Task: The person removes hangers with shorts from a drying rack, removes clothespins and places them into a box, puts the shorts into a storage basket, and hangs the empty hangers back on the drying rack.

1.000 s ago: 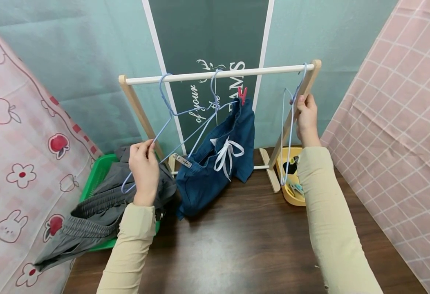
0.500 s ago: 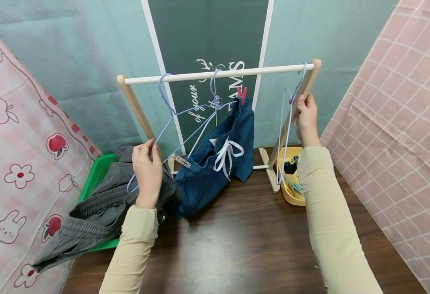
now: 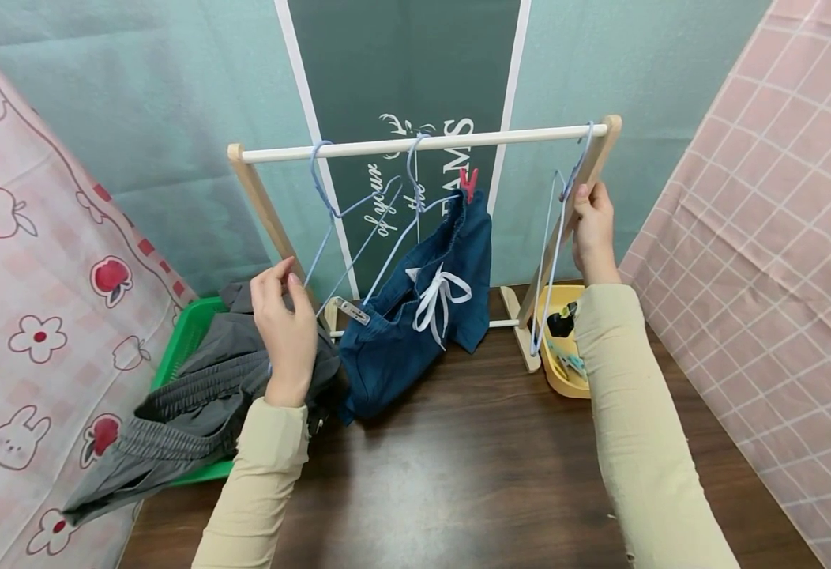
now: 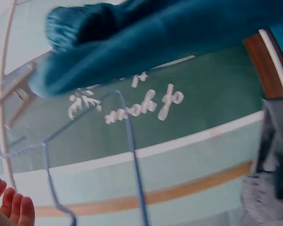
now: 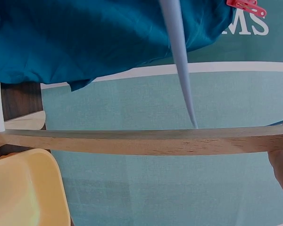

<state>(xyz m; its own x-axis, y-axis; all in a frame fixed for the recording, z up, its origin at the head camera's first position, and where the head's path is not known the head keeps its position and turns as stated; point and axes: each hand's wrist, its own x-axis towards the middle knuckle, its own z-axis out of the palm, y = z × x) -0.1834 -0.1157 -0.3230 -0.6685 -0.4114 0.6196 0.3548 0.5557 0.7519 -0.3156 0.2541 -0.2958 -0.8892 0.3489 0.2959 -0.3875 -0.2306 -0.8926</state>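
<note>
Beside the blue wire hanger (image 3: 332, 212) at the left of the rack, my left hand (image 3: 286, 332) has its fingers loosely extended. The left wrist view shows these fingers (image 4: 26, 212) apart from the visible wire. My right hand (image 3: 593, 233) grips the rack's right wooden post (image 3: 603, 146). Blue shorts (image 3: 394, 371) with a white bow (image 3: 438, 296) hang tilted from the middle hanger, held by a red clothespin (image 3: 468, 186) and a metallic-looking clothespin (image 3: 354, 312). Another bare hanger (image 3: 551, 276) dangles by the right post.
Grey elastic-waisted trousers (image 3: 209, 403) spill over a green basket (image 3: 191, 328) at the left. A yellow bin (image 3: 565, 386) with clothespins stands below the right post. The white crossbar (image 3: 515, 137) spans the rack above the brown tabletop (image 3: 444, 474).
My left hand has shifted slightly right and its fingers have come off the left hanger, which has turned on the crossbar. The right hanger has swung slightly left; my right hand stays on the post.
</note>
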